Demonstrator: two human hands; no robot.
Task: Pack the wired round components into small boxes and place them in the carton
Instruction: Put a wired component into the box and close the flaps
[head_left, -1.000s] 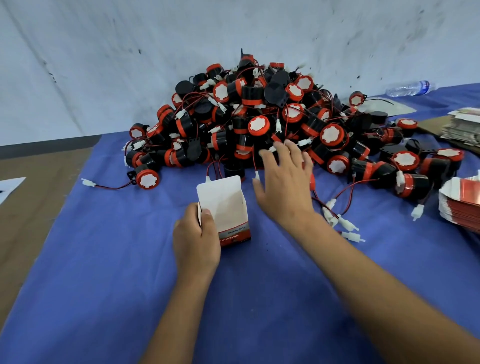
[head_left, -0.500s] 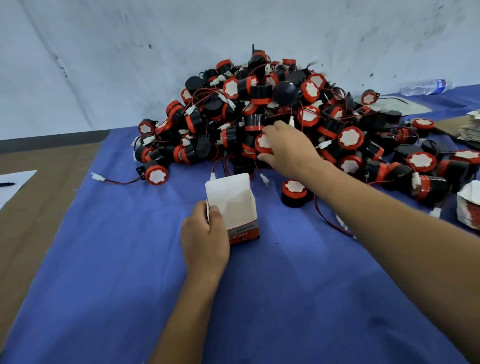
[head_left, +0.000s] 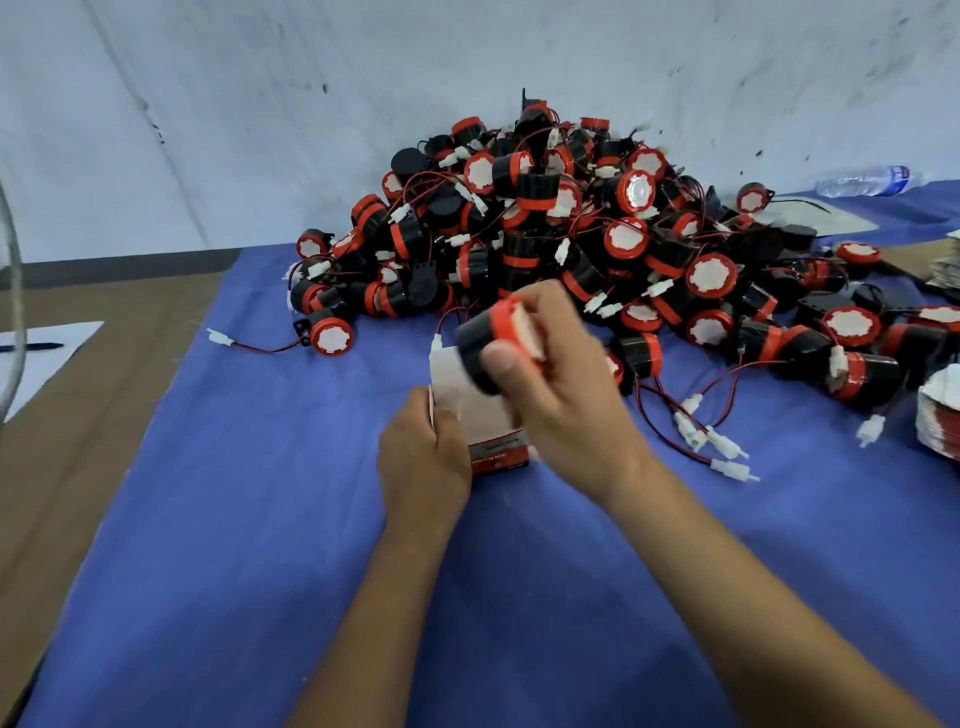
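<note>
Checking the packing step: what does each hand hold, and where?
Right hand grips a round component around its black body. Left hand holds the small box by its left side.

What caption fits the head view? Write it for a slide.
Right hand brings a round component to the small box held by the left hand.

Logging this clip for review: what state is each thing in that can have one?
Small box: upright, top flap open, held by left hand.
Round component: lifted, tilted, in right hand grip at the box mouth.
Pile of components: loose, tangled.
Water bottle: lying down.
</note>
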